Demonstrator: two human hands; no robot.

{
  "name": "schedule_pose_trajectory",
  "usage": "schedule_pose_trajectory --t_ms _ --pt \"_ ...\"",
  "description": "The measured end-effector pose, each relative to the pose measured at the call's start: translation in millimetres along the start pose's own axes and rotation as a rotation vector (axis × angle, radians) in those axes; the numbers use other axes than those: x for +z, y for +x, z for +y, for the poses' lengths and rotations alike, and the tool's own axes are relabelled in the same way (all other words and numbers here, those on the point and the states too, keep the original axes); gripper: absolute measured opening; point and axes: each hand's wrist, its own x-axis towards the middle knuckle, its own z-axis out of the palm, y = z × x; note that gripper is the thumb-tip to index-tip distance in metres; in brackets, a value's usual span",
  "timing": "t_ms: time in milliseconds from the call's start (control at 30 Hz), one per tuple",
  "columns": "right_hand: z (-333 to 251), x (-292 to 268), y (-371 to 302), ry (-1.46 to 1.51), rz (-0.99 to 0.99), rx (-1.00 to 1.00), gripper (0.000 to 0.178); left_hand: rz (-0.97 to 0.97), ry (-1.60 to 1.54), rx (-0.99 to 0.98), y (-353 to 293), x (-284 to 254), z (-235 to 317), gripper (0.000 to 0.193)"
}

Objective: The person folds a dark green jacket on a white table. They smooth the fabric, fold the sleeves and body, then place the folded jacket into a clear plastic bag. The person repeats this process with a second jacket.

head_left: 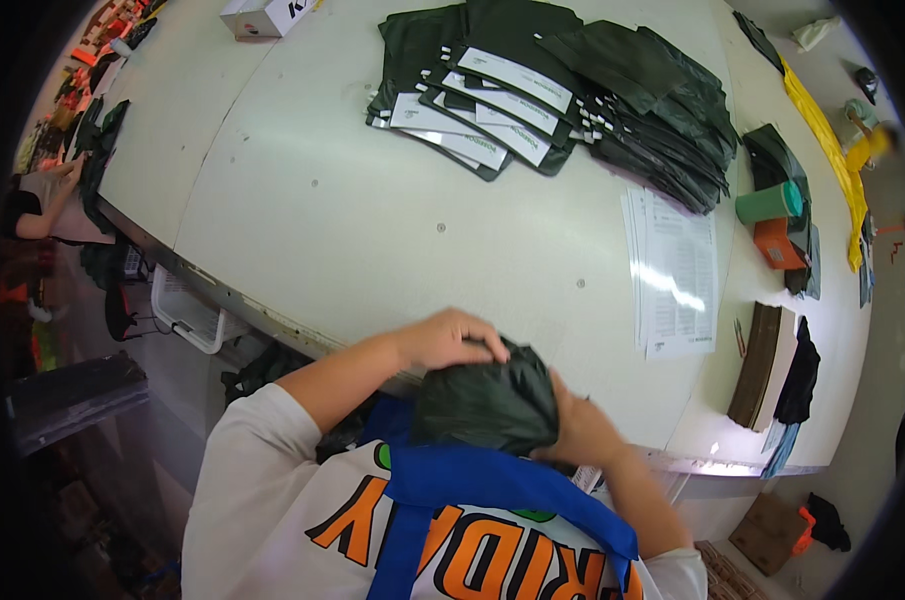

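A crumpled dark green fabric piece (487, 405), slightly shiny, is held up against the table's near edge, right in front of my body. My left hand (457, 340) is closed at its upper edge, fingers curled down over the fabric. On the other side, my right hand (582, 425) grips the fabric's right edge, the thumb pointing up along it. The fingers of that hand are partly hidden behind the piece. A small white tag (586, 478) shows just below my right hand. Blue straps cross my white top beneath the fabric.
On the white table (302, 230) lie dark green pieces with white label bands (482, 110) and a dark folded pile (662, 110). Printed sheets (677, 275), a green cup (769, 203), an orange box (775, 243) and a brown block (757, 365) are right. Another person's arm (47, 210) shows far left.
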Motion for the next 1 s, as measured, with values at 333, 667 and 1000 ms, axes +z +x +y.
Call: schedule_pose_trajectory --t_ms 333,667,1000 --pt "22.8 26.9 16.6 -0.033 0.159 0.270 0.077 1.324 0.768 0.058 205.9 -299.1 28.4 0.058" --pt "31.4 20.5 24.9 -0.021 0.342 0.237 0.073 1.300 0.831 -0.185 243.6 -334.6 45.0 0.038" --pt "39.4 -24.9 -4.1 0.427 0.623 0.338 0.058 1.176 -0.398 -0.195 34.5 -109.2 2.4 0.037"
